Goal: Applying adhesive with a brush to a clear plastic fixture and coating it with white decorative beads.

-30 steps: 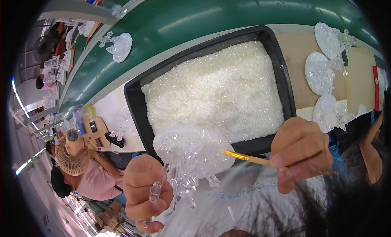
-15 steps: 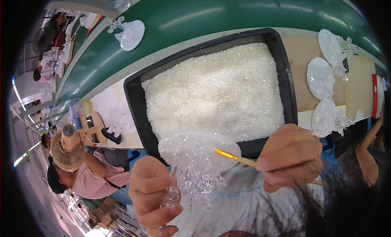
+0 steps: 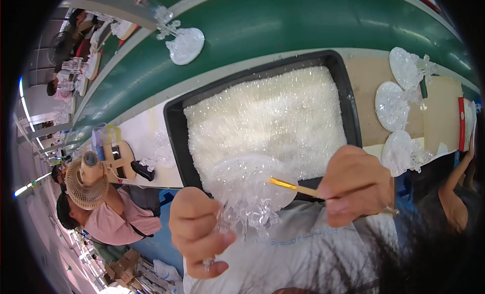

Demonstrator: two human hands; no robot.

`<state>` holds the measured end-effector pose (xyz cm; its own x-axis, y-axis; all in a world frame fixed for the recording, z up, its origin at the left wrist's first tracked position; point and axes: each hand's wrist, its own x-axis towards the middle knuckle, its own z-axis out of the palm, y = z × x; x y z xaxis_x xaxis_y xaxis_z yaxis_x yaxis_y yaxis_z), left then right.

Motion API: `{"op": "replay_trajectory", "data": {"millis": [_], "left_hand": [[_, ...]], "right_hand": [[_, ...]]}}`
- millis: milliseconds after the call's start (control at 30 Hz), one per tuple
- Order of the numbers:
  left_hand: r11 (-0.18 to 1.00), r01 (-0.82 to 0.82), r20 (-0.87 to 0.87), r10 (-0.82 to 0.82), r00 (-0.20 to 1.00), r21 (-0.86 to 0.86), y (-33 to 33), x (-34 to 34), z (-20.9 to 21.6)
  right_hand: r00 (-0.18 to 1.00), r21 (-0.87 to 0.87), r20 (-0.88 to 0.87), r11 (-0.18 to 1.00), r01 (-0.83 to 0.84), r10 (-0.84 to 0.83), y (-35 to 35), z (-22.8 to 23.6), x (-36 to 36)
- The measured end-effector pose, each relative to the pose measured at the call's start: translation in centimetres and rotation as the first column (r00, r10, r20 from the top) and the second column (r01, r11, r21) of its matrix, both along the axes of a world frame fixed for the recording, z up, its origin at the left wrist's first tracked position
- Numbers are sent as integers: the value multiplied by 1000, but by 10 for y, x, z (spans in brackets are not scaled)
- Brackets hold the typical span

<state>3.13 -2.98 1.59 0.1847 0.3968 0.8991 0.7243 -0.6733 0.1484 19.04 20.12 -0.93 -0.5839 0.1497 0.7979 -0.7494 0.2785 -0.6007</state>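
Observation:
My left hand [image 3: 199,231] is closed around the stem of a clear plastic ornament [image 3: 247,185] with a round disc base. The ornament is tilted, its disc over the near edge of a black tray [image 3: 175,137] and its branching parts toward me. White, glittering granules [image 3: 268,112] fill the tray. Between the fingers of my right hand [image 3: 356,185] is a thin brush [image 3: 303,190] with a gold-coloured ferrule. Its tip points left, at the disc; whether it touches cannot be made out.
Several similar clear ornaments [image 3: 392,106] stand on brown board right of the tray. Beyond runs a green conveyor belt [image 3: 283,23] carrying another ornament [image 3: 186,45]. At left are a beige fan [image 3: 87,183] and a person in pink [image 3: 116,218]; another person's arm [image 3: 452,195] shows at right.
The ornament in my left hand has tipped, its disc now facing me more, and that hand has shifted slightly right. The brush stays at the disc. The belt's ornament has moved right.

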Motion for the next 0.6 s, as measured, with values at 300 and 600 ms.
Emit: {"op": "replay_trajectory", "data": {"millis": [300,600], "left_hand": [[737,-652,-135,638,758,-177,50,-86,41],[709,-656,-249,608,754,-258,286,-209,-30]], "right_hand": [[894,-289,205,848,445,-399,-10,-3,33],[880,-40,337,929,367,-333,-18,-27,27]]}}
